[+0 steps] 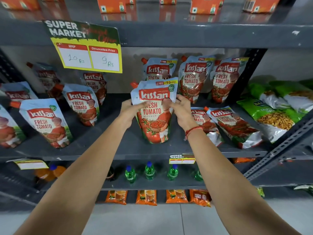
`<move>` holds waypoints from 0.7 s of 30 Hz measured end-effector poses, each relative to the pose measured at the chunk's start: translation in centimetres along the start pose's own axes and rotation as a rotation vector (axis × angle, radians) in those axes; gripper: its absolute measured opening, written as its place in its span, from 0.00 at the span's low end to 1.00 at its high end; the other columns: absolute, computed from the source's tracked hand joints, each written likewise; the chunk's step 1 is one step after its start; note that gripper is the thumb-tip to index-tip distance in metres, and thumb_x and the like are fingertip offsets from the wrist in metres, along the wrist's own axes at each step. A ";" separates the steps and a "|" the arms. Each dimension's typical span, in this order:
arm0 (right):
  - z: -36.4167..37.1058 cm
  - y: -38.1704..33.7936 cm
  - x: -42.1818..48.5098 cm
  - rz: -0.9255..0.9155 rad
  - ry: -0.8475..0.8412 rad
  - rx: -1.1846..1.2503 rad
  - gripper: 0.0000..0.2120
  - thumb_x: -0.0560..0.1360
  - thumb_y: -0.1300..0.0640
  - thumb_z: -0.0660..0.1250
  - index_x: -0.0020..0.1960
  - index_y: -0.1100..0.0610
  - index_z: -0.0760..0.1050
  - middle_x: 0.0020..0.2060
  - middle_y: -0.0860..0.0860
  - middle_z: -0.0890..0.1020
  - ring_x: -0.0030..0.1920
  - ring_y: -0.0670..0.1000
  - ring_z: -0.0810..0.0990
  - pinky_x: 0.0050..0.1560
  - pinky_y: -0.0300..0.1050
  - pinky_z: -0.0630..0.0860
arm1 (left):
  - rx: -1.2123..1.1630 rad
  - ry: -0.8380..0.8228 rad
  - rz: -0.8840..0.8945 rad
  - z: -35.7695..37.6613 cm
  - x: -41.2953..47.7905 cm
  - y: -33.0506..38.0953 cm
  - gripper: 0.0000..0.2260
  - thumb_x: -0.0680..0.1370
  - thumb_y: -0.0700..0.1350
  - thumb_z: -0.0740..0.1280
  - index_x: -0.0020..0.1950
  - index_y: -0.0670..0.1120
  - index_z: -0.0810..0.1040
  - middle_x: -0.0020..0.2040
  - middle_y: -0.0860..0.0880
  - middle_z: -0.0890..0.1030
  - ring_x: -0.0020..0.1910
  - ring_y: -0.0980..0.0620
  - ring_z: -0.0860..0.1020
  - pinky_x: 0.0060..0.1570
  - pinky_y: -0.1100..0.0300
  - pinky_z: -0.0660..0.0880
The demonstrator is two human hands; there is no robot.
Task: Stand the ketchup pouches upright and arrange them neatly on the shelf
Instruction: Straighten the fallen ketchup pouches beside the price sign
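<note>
A Kissan ketchup pouch (pixel 155 119) stands upright at the middle of the grey shelf (pixel 128 148). My left hand (pixel 130 111) grips its left edge and my right hand (pixel 182 111) grips its right edge, thumbs on the front. Three pouches stand upright behind it at the back: one (pixel 158 68) partly hidden, a second (pixel 194 78) and a third (pixel 226 78). Two pouches (pixel 203 122) (pixel 235 126) lie flat to the right of my right hand. On the left, several pouches (pixel 46 121) (pixel 83 104) stand or lean unevenly.
A yellow price sign (pixel 89 50) hangs from the shelf above. Green snack bags (pixel 277 114) lie at the right end, beside a slanted metal upright (pixel 288 141). Green bottles (pixel 149 170) stand on the shelf below, orange packets (pixel 146 197) lower still.
</note>
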State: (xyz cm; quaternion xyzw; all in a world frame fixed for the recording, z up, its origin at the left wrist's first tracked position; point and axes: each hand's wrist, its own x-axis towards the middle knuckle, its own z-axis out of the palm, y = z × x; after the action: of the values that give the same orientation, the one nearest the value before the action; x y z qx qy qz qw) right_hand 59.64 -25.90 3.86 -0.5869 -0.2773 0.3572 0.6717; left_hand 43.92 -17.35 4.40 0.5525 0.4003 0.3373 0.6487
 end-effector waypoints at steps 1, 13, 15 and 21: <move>0.1 -0.1 0.0 -0.023 0.003 -0.013 0.14 0.71 0.71 0.69 0.56 0.63 0.75 0.49 0.55 0.82 0.43 0.45 0.81 0.38 0.35 0.80 | 0.013 -0.003 0.028 -0.2 0.0 0.1 0.10 0.69 0.39 0.74 0.49 0.44 0.81 0.42 0.52 0.83 0.43 0.55 0.82 0.43 0.62 0.78; -1.0 -1.2 -0.1 -0.129 0.026 0.075 0.07 0.73 0.60 0.70 0.50 0.57 0.75 0.43 0.50 0.83 0.48 0.51 0.82 0.54 0.49 0.78 | 0.002 0.067 0.221 -0.1 -1.5 1.3 0.03 0.72 0.41 0.71 0.39 0.46 0.79 0.30 0.59 0.84 0.33 0.62 0.82 0.33 0.70 0.77; -1.8 -2.0 -0.4 -0.168 0.061 0.085 0.07 0.74 0.58 0.70 0.51 0.57 0.75 0.43 0.49 0.83 0.51 0.51 0.81 0.54 0.47 0.77 | -0.002 0.112 0.274 0.4 -1.8 2.3 0.05 0.72 0.40 0.71 0.38 0.45 0.78 0.28 0.59 0.83 0.31 0.63 0.81 0.32 0.71 0.76; -6.8 -3.3 0.7 -0.191 0.316 -0.145 0.04 0.71 0.55 0.71 0.44 0.54 0.77 0.46 0.55 0.83 0.53 0.57 0.81 0.59 0.53 0.77 | 0.385 0.500 0.613 2.3 -2.9 2.3 0.21 0.67 0.55 0.73 0.56 0.47 0.78 0.56 0.42 0.78 0.56 0.47 0.76 0.58 0.56 0.73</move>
State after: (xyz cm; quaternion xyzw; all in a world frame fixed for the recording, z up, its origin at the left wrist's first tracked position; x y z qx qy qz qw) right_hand 65.93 -29.49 6.04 -0.6534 -0.2478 0.1745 0.6937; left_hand 44.70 -20.52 7.22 0.6579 0.4180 0.5567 0.2872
